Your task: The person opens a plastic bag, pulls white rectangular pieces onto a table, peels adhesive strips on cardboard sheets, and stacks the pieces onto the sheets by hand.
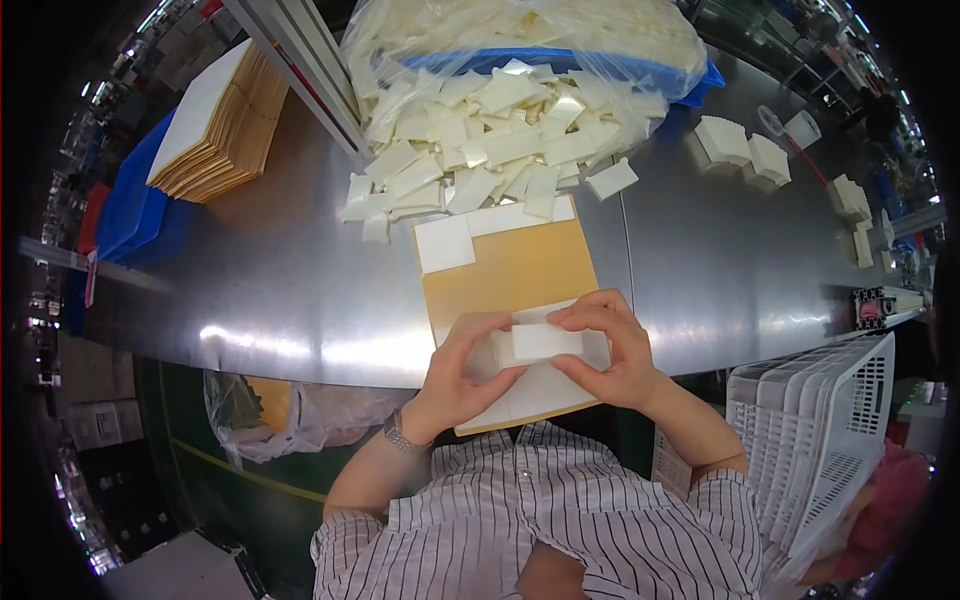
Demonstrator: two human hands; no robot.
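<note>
My left hand and my right hand are both closed round a small white rectangular piece, pinching it at its two ends. A paler, translucent part shows at its left end. Under the hands lies a yellow backing sheet with white rectangular stickers along its far edge and near end. Just beyond the sheet, a heap of off-white flat plastic pieces spills toward me from a clear plastic bag.
A thick stack of cards stands at the far left beside a blue bin. White pieces stand in rows at the right. White plastic baskets are at my right, below the metal table. A metal post rises at the back.
</note>
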